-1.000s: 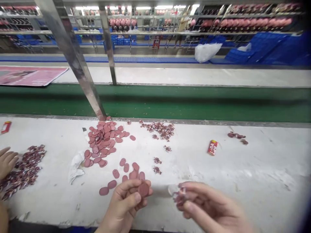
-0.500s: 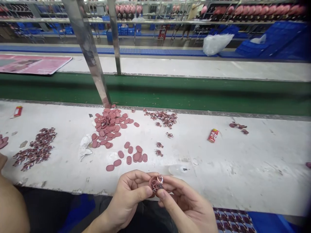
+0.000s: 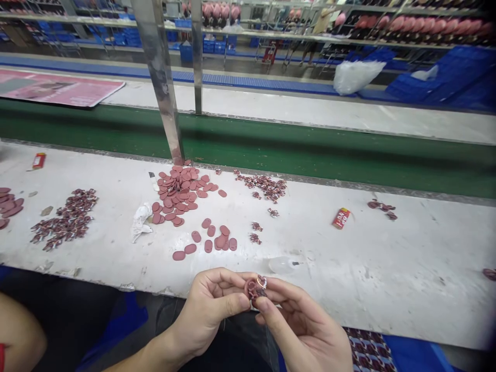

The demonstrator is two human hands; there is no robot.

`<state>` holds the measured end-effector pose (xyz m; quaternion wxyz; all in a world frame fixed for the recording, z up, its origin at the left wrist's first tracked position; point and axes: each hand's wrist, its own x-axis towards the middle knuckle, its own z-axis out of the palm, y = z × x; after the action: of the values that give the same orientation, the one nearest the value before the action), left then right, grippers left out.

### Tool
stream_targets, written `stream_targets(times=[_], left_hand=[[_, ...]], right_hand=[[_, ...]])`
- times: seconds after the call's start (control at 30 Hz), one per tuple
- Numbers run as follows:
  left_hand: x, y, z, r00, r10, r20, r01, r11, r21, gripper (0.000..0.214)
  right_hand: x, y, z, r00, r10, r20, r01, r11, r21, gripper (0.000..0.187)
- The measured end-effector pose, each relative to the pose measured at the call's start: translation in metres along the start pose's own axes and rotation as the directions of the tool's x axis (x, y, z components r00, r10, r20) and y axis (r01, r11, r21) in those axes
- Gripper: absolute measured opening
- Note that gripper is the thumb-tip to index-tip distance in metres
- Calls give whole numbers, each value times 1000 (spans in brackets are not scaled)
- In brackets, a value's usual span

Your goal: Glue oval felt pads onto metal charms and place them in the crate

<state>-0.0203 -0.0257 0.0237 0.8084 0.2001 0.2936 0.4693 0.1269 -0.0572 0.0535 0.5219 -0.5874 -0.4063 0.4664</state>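
My left hand (image 3: pixel 220 310) pinches a small dark-red ornament (image 3: pixel 254 289) between thumb and fingers, over the table's near edge. From the other side my right hand (image 3: pixel 300 323) grips the same piece, its thumb pressed on the front. The ornament has looped parts and a light, shiny ring-like edge; its back is hidden by my fingers. Just beyond my hands lie a clear squeeze bottle (image 3: pixel 283 265) with a dark tip and several loose reddish oval pieces (image 3: pixel 221 241). A few small dark-red ornaments (image 3: pixel 256 237) lie behind the bottle.
Farther back are a heap of oval pieces (image 3: pixel 180 188), a heap of ornaments (image 3: pixel 267 187), crumpled white tissue (image 3: pixel 141 222) and a red packet (image 3: pixel 341 218). More ornaments (image 3: pixel 65 217) lie left. A metal post (image 3: pixel 165 93) rises behind. Another person's bare limb (image 3: pixel 21 333) shows lower left.
The view has turned slightly, so the table looks more tilted. Both hands keep hold of the ornament, which appears slightly farther right in the view.
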Motion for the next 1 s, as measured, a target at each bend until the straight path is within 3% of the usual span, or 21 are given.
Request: stream_targets(times=[0.23, 0.47, 0.7, 1.0], left_hand=[[0, 1, 0, 998, 55, 34, -56, 998, 40, 8], [-2, 0, -4, 999, 34, -23, -32, 997, 73, 10], [-4, -2, -4, 999, 37, -24, -35, 996, 79, 8], [-4, -5, -3, 998, 61, 9, -62, 997, 50, 8]], right_hand=[[4, -6, -9, 988, 51, 144, -50, 999, -11, 19], [9, -7, -16, 964, 72, 255, -81, 996, 25, 13], [7, -10, -12, 968, 103, 231, -118, 992, 53, 13], [5, -6, -6, 984, 62, 165, -76, 994, 82, 8]])
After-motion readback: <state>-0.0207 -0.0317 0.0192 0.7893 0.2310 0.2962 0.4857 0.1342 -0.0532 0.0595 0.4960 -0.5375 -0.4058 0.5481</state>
